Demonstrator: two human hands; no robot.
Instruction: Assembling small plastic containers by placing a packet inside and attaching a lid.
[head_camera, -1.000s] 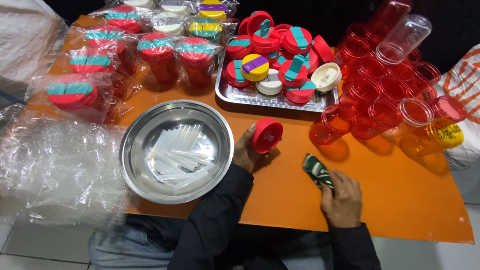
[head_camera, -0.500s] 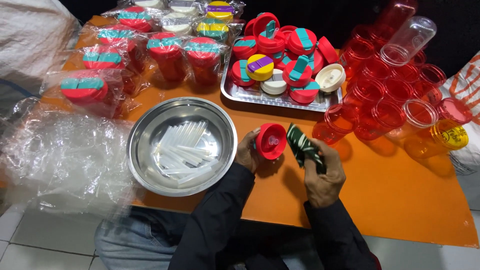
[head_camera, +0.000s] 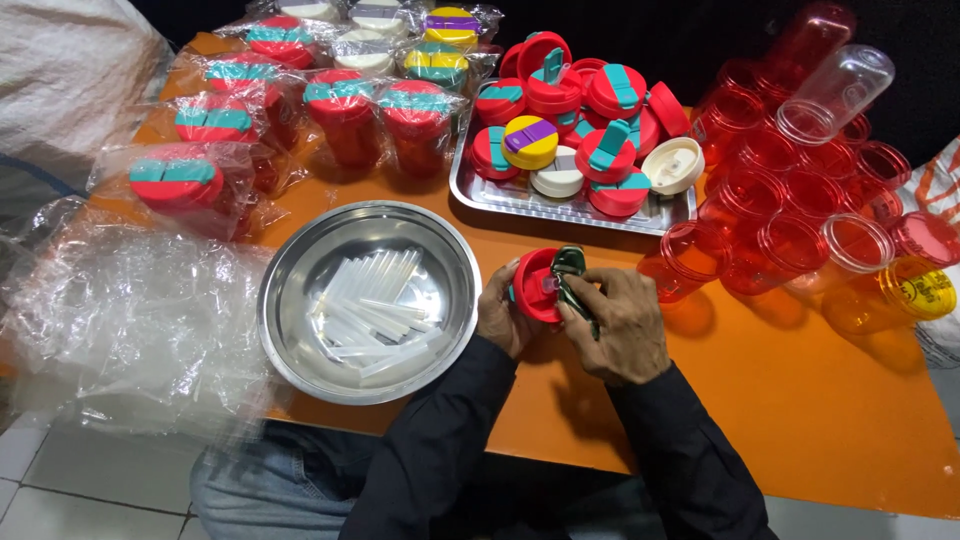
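Your left hand (head_camera: 503, 318) grips the red lid (head_camera: 538, 286) just right of the steel bowl (head_camera: 300, 290); your right hand's (head_camera: 622, 325) fingers (head_camera: 585, 300) pinch the green flap (head_camera: 570, 270) against it, long axis pointing toward the lid tray (head_camera: 480, 190) beyond.

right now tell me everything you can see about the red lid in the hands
The red lid is round, glossy plastic by its look, with a pale spot near its middle. It is held tilted above the orange table, just right of the steel bowl. The left hand cups its left edge; the right hand presses a dark green flap against its right side. Its underside is hidden.
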